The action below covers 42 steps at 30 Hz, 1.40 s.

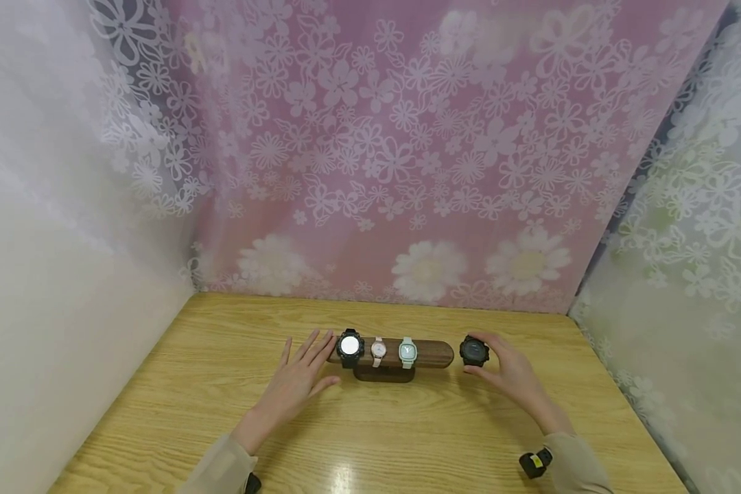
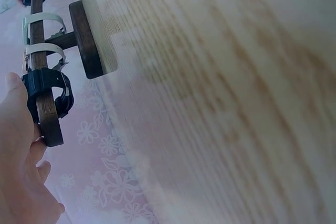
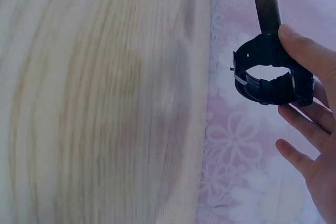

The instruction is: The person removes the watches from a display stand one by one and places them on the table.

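Note:
A dark wooden watch stand (image 1: 435,354) with a crossbar on a low base stands on the table. On its bar sit a black watch with a bright white face (image 1: 350,345), a small pink watch (image 1: 379,350) and a mint-green square watch (image 1: 407,351). My left hand (image 1: 296,377) lies with spread, straight fingers at the bar's left end, fingertips by the white-faced watch. Just off the bar's right end, my right hand (image 1: 512,370) pinches a black watch (image 3: 268,72) between thumb and fingers. Its strap is a closed loop, beside the bar's tip in the right wrist view.
The wood-grain table (image 1: 370,432) spreads in front of the stand. Behind it hangs a pink flowered curtain (image 1: 358,171), with a pale wall (image 1: 86,240) at left and a whitish flowered sheet (image 1: 698,288) at right. A small black device (image 1: 534,464) is strapped at my right wrist.

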Available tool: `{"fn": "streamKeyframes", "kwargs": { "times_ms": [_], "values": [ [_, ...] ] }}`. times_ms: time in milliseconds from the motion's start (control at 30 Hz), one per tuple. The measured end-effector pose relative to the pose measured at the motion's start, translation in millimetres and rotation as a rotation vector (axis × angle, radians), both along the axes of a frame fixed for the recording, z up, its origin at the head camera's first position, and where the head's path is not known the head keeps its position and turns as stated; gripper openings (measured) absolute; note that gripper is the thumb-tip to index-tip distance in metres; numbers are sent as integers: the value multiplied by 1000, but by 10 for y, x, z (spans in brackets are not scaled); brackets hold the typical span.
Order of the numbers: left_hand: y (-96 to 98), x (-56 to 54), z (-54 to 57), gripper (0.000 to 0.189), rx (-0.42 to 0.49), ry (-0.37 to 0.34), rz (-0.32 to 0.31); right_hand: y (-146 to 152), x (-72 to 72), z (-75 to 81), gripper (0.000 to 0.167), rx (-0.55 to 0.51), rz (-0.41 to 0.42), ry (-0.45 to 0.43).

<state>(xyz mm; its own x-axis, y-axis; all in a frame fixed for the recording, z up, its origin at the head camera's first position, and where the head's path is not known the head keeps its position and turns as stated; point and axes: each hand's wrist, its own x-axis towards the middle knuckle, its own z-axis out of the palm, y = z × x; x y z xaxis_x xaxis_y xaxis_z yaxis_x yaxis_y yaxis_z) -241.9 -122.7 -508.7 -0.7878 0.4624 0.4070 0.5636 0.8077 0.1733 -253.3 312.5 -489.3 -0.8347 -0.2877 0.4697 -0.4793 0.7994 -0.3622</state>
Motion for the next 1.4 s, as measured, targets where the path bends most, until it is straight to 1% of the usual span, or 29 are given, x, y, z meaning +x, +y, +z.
{"fn": "streamKeyframes", "kwargs": {
  "times_ms": [100, 233, 333, 500, 733, 900, 1067, 1167, 1267, 1400],
  "values": [
    [1, 3, 8, 76, 6, 10, -5, 39, 7, 3, 71, 3, -15, -10],
    [1, 7, 20, 76, 4, 5, -5, 97, 14, 8, 69, 9, -21, -4],
    [-1, 7, 25, 77, -2, 3, 0, 152, 12, 12, 69, 24, -20, 13],
    [-5, 2, 28, 77, 1, 19, -2, 260, -5, 4, 70, 60, -23, 47],
    [-14, -7, 27, 77, -10, 13, 1, 415, -37, -20, 70, 112, -55, 1],
    [-13, -14, 18, 77, -36, 32, 6, 504, -37, -39, 69, 141, -57, -17],
    [-9, -10, 25, 77, -22, 24, 0, 568, -37, -51, 70, 160, -47, -23],
    [-7, -9, 27, 77, -17, 29, -5, 597, -39, -60, 70, 190, -46, -17],
    [-5, -7, 24, 76, -31, 36, -2, 619, -41, -71, 70, 233, -53, -15],
    [-3, 0, 17, 76, -43, 19, 3, 626, -41, -75, 69, 267, -60, -36]
  ]
}}
